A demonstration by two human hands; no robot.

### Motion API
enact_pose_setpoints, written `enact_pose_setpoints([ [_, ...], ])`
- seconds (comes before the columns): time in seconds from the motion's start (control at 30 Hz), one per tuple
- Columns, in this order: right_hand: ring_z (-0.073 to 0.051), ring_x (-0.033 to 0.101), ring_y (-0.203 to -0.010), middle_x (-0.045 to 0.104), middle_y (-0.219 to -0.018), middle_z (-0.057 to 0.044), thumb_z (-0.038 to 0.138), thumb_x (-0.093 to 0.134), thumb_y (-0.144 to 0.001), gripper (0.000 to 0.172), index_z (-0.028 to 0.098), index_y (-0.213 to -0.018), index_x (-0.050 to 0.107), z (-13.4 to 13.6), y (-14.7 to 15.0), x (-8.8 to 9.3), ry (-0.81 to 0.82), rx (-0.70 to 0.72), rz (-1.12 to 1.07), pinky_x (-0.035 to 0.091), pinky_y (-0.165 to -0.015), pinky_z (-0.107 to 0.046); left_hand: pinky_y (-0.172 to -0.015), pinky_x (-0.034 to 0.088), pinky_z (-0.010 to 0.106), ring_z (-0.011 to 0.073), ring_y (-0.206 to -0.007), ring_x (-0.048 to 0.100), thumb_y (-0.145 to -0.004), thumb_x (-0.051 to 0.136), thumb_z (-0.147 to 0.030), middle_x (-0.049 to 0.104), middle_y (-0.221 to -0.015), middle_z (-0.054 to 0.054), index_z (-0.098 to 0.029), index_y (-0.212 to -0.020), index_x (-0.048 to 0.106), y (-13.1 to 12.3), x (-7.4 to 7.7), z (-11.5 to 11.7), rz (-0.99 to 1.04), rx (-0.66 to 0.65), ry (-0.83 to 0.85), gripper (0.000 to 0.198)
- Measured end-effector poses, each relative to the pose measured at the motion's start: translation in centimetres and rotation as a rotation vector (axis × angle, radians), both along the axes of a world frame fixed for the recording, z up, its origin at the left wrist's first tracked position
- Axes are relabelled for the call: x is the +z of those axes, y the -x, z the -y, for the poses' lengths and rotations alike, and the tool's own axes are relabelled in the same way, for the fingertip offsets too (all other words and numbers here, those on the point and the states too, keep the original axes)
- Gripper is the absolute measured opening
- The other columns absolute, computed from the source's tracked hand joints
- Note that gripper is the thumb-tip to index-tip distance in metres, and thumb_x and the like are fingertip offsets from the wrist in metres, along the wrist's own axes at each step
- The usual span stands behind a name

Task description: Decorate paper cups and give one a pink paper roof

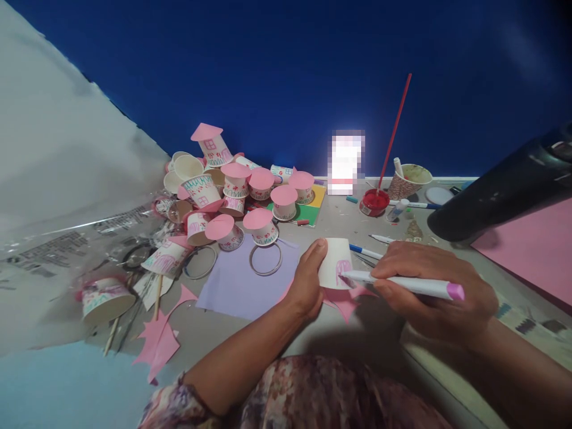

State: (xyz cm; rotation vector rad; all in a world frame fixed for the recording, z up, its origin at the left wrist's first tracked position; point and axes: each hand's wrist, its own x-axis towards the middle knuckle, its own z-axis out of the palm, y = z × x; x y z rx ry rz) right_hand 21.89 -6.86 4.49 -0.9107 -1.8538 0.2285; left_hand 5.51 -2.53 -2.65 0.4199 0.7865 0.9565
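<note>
A white paper cup is gripped along its left side by my left hand. Pink-purple marker lines form an arched door shape on the cup's lower right. My right hand holds a white marker with a pink end cap, its tip touching the cup at that drawing. Pink paper scraps lie under and behind the cup. To the left stand several decorated paper cups with pink cone roofs, one of them a small cup house close to a bangle-like ring.
A lilac sheet lies left of my arm. At the back are a lit phone-like screen, a red paint pot with a brush and a patterned cup. A black cylinder juts in from the right.
</note>
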Motion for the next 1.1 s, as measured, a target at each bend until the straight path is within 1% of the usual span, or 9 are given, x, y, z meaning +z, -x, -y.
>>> enact_pose_setpoints([
  [0.17, -0.017, 0.065, -0.055, 0.075, -0.067, -0.001, 0.010, 0.068, -0.088, 0.013, 0.023, -0.087, 0.071, -0.01, -0.02, 0.15, 0.000, 0.011, 0.058, 0.049, -0.054, -0.032, -0.077, 0.048, 0.027, 0.0166, -0.079, 0.060, -0.077, 0.084, -0.054, 0.062, -0.080, 0.000, -0.016, -0.089, 0.070, -0.02, 0.15, 0.04, -0.068, 0.009, -0.062, 0.042],
  [0.3, -0.017, 0.067, -0.057, 0.076, -0.067, -0.001, 0.012, 0.068, -0.089, 0.013, 0.023, -0.085, 0.071, -0.13, -0.18, 0.32, 0.028, 0.026, 0.102, 0.050, -0.055, -0.031, -0.077, 0.048, 0.028, 0.0173, -0.080, 0.060, -0.075, 0.084, -0.055, 0.063, -0.080, 0.001, -0.016, -0.089, 0.071, 0.01, 0.44, 0.09, -0.090, 0.013, -0.078, 0.044],
  [0.4, -0.016, 0.066, -0.055, 0.075, -0.067, -0.001, 0.011, 0.068, -0.088, 0.013, 0.023, -0.085, 0.072, -0.21, -0.15, 0.24, 0.016, 0.009, 0.066, 0.050, -0.054, -0.031, -0.080, 0.048, 0.028, 0.0179, -0.082, 0.061, -0.075, 0.084, -0.056, 0.065, -0.084, 0.002, -0.016, -0.089, 0.070, 0.05, 0.49, 0.14, -0.082, 0.008, -0.086, 0.045],
  [0.5, -0.017, 0.065, -0.054, 0.074, -0.066, 0.000, 0.010, 0.069, -0.087, 0.013, 0.023, -0.085, 0.072, -0.17, -0.05, -0.08, -0.023, -0.033, 0.008, 0.049, -0.054, -0.032, -0.079, 0.048, 0.029, 0.0184, -0.081, 0.061, -0.076, 0.082, -0.059, 0.066, -0.082, 0.002, -0.016, -0.091, 0.072, 0.08, 0.45, 0.18, -0.106, -0.011, -0.109, 0.048],
  [0.67, -0.016, 0.064, -0.056, 0.073, -0.066, 0.000, 0.011, 0.070, -0.088, 0.010, 0.020, -0.083, 0.070, -0.07, -0.05, -0.41, -0.013, -0.054, 0.019, 0.048, -0.055, -0.032, -0.083, 0.049, 0.031, 0.0201, -0.086, 0.064, -0.079, 0.078, -0.063, 0.070, -0.088, 0.004, -0.016, -0.094, 0.074, 0.07, 0.45, 0.26, -0.135, -0.022, -0.173, 0.050],
  [0.9, -0.016, 0.065, -0.056, 0.073, -0.066, 0.000, 0.011, 0.069, -0.089, 0.011, 0.020, -0.082, 0.070, -0.14, -0.02, -0.22, -0.015, -0.076, 0.048, 0.049, -0.056, -0.031, -0.077, 0.047, 0.030, 0.0191, -0.083, 0.061, -0.075, 0.080, -0.065, 0.068, -0.085, 0.003, -0.016, -0.094, 0.075, 0.05, 0.46, 0.23, -0.174, -0.018, -0.172, 0.052],
  [1.1, -0.016, 0.066, -0.056, 0.073, -0.066, 0.000, 0.014, 0.069, -0.090, 0.011, 0.021, -0.082, 0.070, -0.10, -0.05, -0.36, 0.012, -0.092, 0.058, 0.050, -0.056, -0.030, -0.076, 0.047, 0.030, 0.0189, -0.081, 0.062, -0.076, 0.080, -0.064, 0.069, -0.085, 0.003, -0.016, -0.094, 0.075, 0.06, 0.31, 0.19, -0.174, -0.013, -0.185, 0.052],
])
